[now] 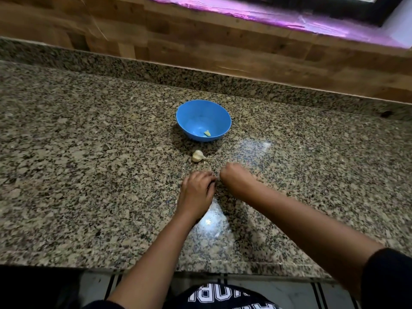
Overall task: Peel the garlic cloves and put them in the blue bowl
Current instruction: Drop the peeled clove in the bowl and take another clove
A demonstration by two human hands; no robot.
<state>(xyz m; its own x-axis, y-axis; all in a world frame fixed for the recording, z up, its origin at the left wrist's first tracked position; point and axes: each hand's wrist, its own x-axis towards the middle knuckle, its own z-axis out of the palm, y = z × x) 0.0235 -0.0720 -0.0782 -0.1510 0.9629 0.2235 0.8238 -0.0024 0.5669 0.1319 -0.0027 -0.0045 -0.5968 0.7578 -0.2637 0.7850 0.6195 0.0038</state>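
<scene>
Garlic first: a partial garlic bulb (197, 155) lies on the granite counter (89, 175), just near of the blue bowl (196, 112) and just far of the hands, its dry stem pointing right. It looks light and papery outside and firm inside. Loose skin will likely slip and flake under the fingers. Best hold is probably a pinch across a clove's fat middle, with the skin started at the root end, where it tends to split.

Hands: the left hand (197, 188) and right hand (234, 177) sit close together, fingertips nearly meeting, both with fingers curled in tight. They are probably working a clove between them, but whatever they hold is hidden behind knuckles, so I cannot tell the grip or its contents.

Container: the blue bowl stands upright toward the far middle of the counter. It is plastic by the look, so light and apt to skate on polished stone if nudged. Inside is one small pale yellow peeled clove (207, 133), resting at the near-right of the bottom. The rest of the bowl's inside shows bare blue.

Judgement: early in the task, with most of the bulb not yet peeled.
</scene>
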